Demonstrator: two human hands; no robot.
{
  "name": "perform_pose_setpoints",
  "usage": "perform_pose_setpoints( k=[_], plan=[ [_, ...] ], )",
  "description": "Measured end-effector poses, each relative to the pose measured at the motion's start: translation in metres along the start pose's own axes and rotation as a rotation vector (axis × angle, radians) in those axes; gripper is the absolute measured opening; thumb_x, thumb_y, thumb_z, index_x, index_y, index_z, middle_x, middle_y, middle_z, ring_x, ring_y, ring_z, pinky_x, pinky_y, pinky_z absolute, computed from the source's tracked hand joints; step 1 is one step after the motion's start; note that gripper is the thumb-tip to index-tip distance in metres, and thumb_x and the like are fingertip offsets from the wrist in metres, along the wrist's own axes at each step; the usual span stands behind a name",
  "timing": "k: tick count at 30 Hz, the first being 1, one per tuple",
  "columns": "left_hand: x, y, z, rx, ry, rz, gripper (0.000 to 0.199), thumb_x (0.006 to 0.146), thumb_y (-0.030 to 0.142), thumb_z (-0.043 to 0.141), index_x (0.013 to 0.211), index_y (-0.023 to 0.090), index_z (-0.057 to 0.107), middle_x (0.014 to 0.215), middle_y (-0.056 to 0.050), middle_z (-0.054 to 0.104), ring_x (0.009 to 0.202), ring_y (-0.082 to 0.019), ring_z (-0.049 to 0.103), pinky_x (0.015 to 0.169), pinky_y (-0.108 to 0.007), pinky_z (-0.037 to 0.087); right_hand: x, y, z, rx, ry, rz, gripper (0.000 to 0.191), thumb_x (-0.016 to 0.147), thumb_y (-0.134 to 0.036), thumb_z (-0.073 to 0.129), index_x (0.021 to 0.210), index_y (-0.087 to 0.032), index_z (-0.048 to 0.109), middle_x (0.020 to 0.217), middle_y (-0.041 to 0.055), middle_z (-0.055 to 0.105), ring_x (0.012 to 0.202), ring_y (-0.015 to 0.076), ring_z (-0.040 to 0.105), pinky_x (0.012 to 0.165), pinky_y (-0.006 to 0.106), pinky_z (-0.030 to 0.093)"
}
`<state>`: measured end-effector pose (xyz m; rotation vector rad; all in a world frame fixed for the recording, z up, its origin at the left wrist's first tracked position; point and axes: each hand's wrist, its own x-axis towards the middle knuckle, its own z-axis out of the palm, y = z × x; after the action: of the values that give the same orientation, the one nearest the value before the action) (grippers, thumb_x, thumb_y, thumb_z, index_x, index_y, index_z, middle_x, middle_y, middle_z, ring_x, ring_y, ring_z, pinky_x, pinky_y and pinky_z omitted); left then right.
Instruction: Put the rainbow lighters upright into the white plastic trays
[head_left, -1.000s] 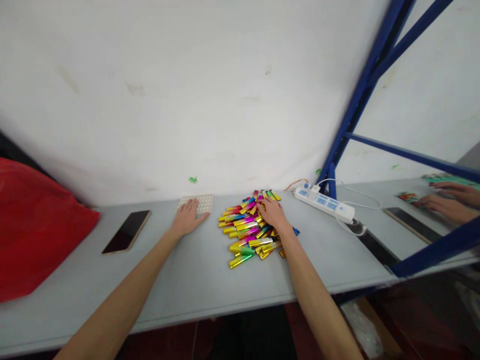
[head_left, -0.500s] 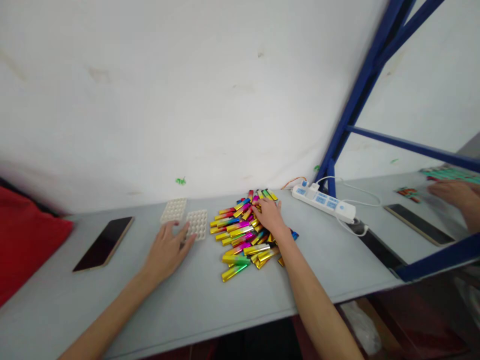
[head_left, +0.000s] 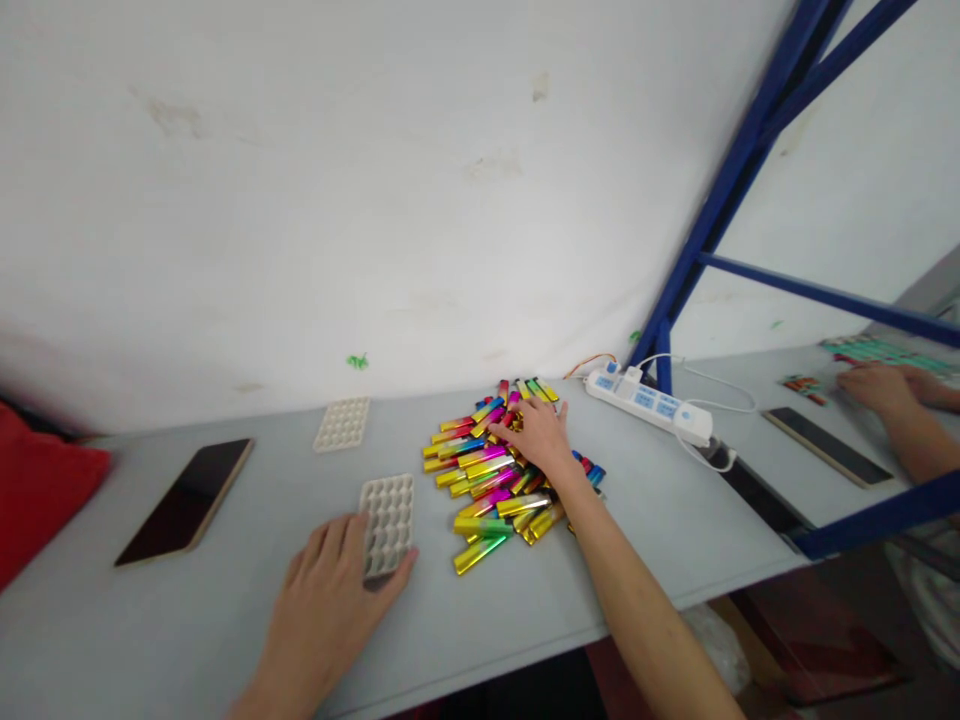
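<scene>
My left hand [head_left: 330,590] grips the lower left part of a small white tray [head_left: 390,520] with rows of round hollows, fingers at its left side and thumb at its lower right. A second such tray [head_left: 342,424] lies farther back, near the wall. My right hand [head_left: 536,432] rests with fingers spread on a heap of shiny wrapped sticks [head_left: 484,465] in yellow, pink, blue, green and red. Whatever lies beneath its palm is hidden.
A dark phone [head_left: 187,500] lies at the left beside a red cloth [head_left: 41,490]. Behind the heap to the right is a white power strip [head_left: 649,403], near a blue metal frame [head_left: 705,215]. Beyond it, another person's hands [head_left: 885,390] and a second phone [head_left: 825,447] show.
My left hand has closed on the nearer tray and drawn it toward the front edge, away from the other tray. My right hand remains on the heap, its fingers slightly more spread.
</scene>
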<state>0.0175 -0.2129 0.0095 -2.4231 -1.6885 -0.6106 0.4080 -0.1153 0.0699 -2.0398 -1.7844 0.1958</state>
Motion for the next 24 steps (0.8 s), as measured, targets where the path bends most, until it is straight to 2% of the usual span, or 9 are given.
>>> perform_pose_setpoints(
  k=[2,4,7,10,12,14,17,21,24],
  plan=[
    [0.001,0.008,0.005,-0.054,0.05,0.041,0.053,0.108,0.065,0.074,0.148,0.031,0.087,0.144,-0.021,0.091,0.135,-0.05,0.085,0.114,-0.066,0.076,0.001,-0.002,0.001,0.02,0.008,0.017,0.051,0.123,-0.068,0.081,0.145,-0.022,0.088,0.168,0.0258,0.081,0.163,0.0467,0.071,0.15,0.093,0.025],
    [-0.002,0.001,0.007,-0.121,0.076,0.095,0.053,0.109,0.06,0.076,0.152,0.031,0.086,0.146,-0.017,0.092,0.136,-0.046,0.087,0.121,-0.061,0.076,0.002,-0.003,0.0,0.048,0.019,0.005,0.048,0.123,-0.065,0.083,0.144,-0.022,0.088,0.164,0.0252,0.083,0.162,0.0466,0.072,0.15,0.094,0.023],
    [-0.004,-0.028,0.003,-0.201,0.06,0.224,0.052,0.112,0.056,0.078,0.157,0.032,0.086,0.153,-0.01,0.092,0.137,-0.039,0.09,0.127,-0.053,0.075,0.005,-0.003,-0.001,0.107,0.045,-0.049,0.037,0.123,-0.054,0.086,0.144,-0.023,0.086,0.148,0.0218,0.091,0.154,0.0453,0.078,0.151,0.094,0.018],
    [0.008,-0.053,-0.004,-0.313,-0.041,0.387,0.05,0.114,0.05,0.076,0.161,0.036,0.086,0.162,-0.007,0.09,0.145,-0.034,0.089,0.129,-0.045,0.074,0.009,-0.002,0.0,0.19,0.102,-0.103,0.03,0.12,-0.037,0.089,0.148,-0.028,0.086,0.13,0.0143,0.096,0.143,0.0428,0.083,0.152,0.091,0.019],
    [0.024,-0.059,-0.007,-0.362,-0.095,0.447,0.051,0.112,0.048,0.078,0.162,0.039,0.087,0.167,-0.005,0.089,0.146,-0.033,0.089,0.13,-0.043,0.073,0.013,0.0,0.003,0.283,0.145,-0.154,0.031,0.117,-0.029,0.088,0.147,-0.03,0.088,0.127,0.0114,0.096,0.136,0.0403,0.086,0.153,0.084,0.028],
    [0.043,-0.057,-0.008,-0.369,-0.132,0.468,0.052,0.114,0.044,0.076,0.165,0.041,0.086,0.171,-0.005,0.086,0.148,-0.033,0.088,0.131,-0.042,0.072,0.017,0.001,0.007,0.422,0.179,-0.189,0.034,0.115,-0.025,0.086,0.149,-0.029,0.089,0.134,0.0124,0.096,0.13,0.0377,0.088,0.146,0.072,0.048],
    [0.071,-0.047,-0.007,-0.378,-0.152,0.509,0.043,0.118,0.045,0.077,0.159,0.037,0.089,0.164,-0.009,0.088,0.144,-0.032,0.089,0.128,-0.043,0.074,0.021,0.003,0.013,0.64,0.221,-0.148,0.037,0.112,-0.027,0.087,0.148,-0.025,0.09,0.139,0.0146,0.095,0.117,0.0342,0.091,0.118,0.053,0.07],
    [0.096,-0.036,0.0,-0.4,-0.142,0.552,0.037,0.118,0.046,0.081,0.151,0.033,0.09,0.155,-0.013,0.089,0.139,-0.034,0.089,0.124,-0.044,0.075,0.023,0.003,0.017,0.818,0.234,-0.084,0.022,0.107,-0.039,0.093,0.122,-0.024,0.09,0.121,0.012,0.095,0.103,0.0318,0.09,0.101,0.046,0.072],
    [0.11,-0.032,0.006,-0.42,-0.149,0.577,0.037,0.116,0.043,0.081,0.151,0.032,0.088,0.153,-0.014,0.088,0.138,-0.034,0.088,0.124,-0.046,0.075,0.021,0.0,0.016,0.953,0.204,-0.098,0.03,0.11,-0.056,0.088,0.11,-0.027,0.081,0.11,0.0076,0.091,0.097,0.0293,0.088,0.094,0.043,0.073]
  ],
)
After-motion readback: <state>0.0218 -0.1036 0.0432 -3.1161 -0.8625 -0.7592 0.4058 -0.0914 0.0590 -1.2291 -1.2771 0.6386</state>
